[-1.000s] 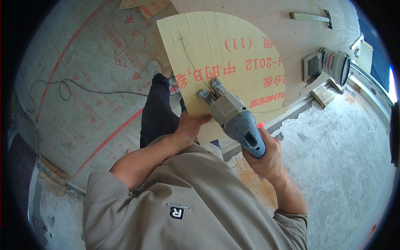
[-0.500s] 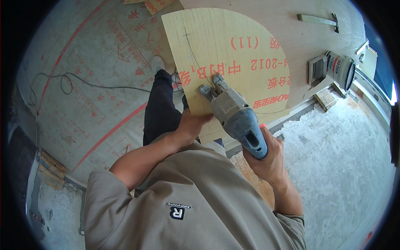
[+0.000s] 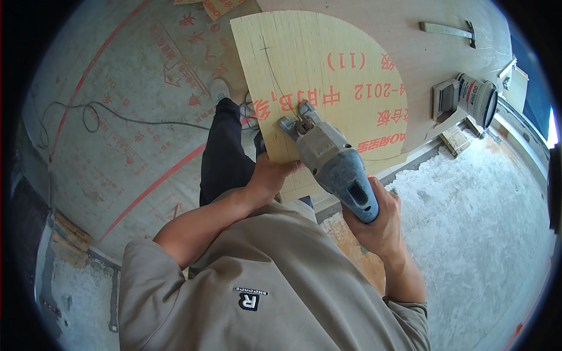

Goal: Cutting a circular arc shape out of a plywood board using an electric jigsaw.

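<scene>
The right hand (image 3: 380, 219) has its fingers clamped around a dusty blue-and-grey jigsaw's (image 3: 336, 164) handle; left of them, the left hand (image 3: 270, 177) is clamped on the near edge of round-edged, fine-grained plywood (image 3: 351, 76), which spreads beyond both; ahead, the curved pencil line (image 3: 273, 73) looks uncut; whether anything behind is sawn, I cannot tell; farther off lies a pale-handled hammer (image 3: 446, 29)

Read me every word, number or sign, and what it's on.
I won't copy wording, but it stands here:
Rounded plywood board: large red characters and numbers; a drawn cross.
Shirt: chest logo.
Floor covering: red characters, arrows; smallest print blurred.
White bucket: label too small to read.
Plywood pieces: red print, cut off.
</scene>
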Demonstrator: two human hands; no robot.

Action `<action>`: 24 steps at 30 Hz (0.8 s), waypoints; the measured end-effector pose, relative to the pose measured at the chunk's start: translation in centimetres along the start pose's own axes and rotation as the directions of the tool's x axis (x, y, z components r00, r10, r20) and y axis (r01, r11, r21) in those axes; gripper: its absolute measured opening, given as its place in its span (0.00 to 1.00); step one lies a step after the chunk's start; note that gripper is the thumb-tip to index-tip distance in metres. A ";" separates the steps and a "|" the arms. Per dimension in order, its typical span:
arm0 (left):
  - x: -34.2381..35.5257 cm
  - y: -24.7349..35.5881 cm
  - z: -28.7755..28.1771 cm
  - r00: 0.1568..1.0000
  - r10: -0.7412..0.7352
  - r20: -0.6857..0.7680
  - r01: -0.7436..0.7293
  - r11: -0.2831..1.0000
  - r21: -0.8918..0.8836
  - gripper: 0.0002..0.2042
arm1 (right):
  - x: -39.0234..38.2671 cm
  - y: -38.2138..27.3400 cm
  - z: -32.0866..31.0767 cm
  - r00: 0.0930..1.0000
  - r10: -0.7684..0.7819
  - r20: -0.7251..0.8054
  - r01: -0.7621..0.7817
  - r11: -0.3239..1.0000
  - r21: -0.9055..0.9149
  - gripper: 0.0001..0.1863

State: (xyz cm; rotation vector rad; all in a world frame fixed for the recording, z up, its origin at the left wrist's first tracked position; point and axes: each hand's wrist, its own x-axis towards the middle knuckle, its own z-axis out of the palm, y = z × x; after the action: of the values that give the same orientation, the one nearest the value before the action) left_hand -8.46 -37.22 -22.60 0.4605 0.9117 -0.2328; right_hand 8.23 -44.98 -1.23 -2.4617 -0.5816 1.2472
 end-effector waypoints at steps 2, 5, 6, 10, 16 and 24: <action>0.0 0.1 0.0 1.000 -0.014 -0.002 0.014 1.000 0.014 0.12 | 0.1 -0.1 0.1 1.000 -0.002 -0.002 0.002 1.000 0.000 0.19; -0.2 0.5 0.3 1.000 -0.025 -0.008 0.025 0.999 0.022 0.12 | 0.1 -0.2 0.1 1.000 -0.005 -0.007 0.005 1.000 -0.003 0.19; -0.3 0.5 0.3 0.999 -0.032 -0.014 0.032 0.999 0.013 0.13 | 0.1 -0.3 0.1 1.000 -0.007 -0.008 0.007 1.000 -0.008 0.19; -0.3 0.3 0.1 0.999 -0.038 -0.013 0.038 0.999 -0.030 0.14 | 0.1 -0.3 0.2 1.000 -0.021 -0.017 0.021 1.000 -0.005 0.19; 1.2 2.8 -0.4 0.998 -0.025 0.049 0.025 1.000 -0.001 0.17 | 0.0 -0.7 0.6 0.996 0.001 -0.086 0.000 1.000 0.010 0.11; 1.5 0.2 0.3 0.999 -0.011 0.035 0.013 0.998 -0.063 0.14 | -0.1 0.6 0.4 0.997 -0.028 -0.079 0.028 1.000 -0.004 0.11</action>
State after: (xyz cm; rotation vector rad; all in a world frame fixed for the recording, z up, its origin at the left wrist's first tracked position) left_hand -7.29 -37.24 -23.56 0.3913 0.8853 -0.2213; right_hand 7.96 -45.52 -1.64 -2.4837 -0.5948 1.1339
